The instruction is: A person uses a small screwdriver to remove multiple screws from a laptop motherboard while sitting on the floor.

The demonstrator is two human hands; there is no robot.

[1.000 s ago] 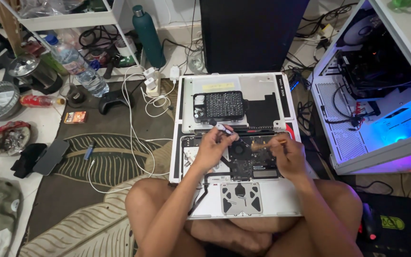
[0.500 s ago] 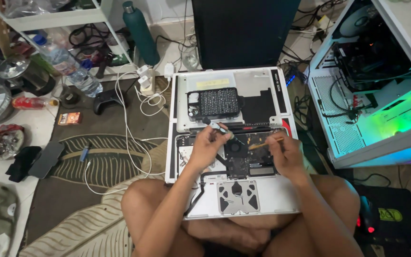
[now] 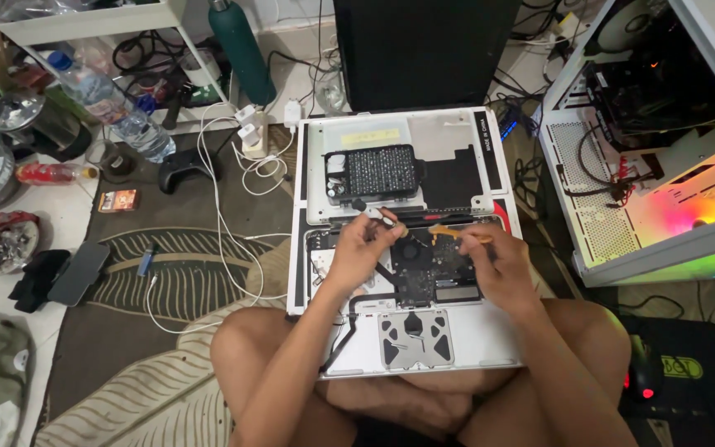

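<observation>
Rug (image 3: 175, 281) — screwdriver (image 3: 371, 209) in left hand (image 3: 362, 248)

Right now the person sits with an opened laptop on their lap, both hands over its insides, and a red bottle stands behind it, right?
Not quite: the head view shows the bottle is dark green. The opened laptop and both hands, left hand and right hand, are as you say.
</observation>
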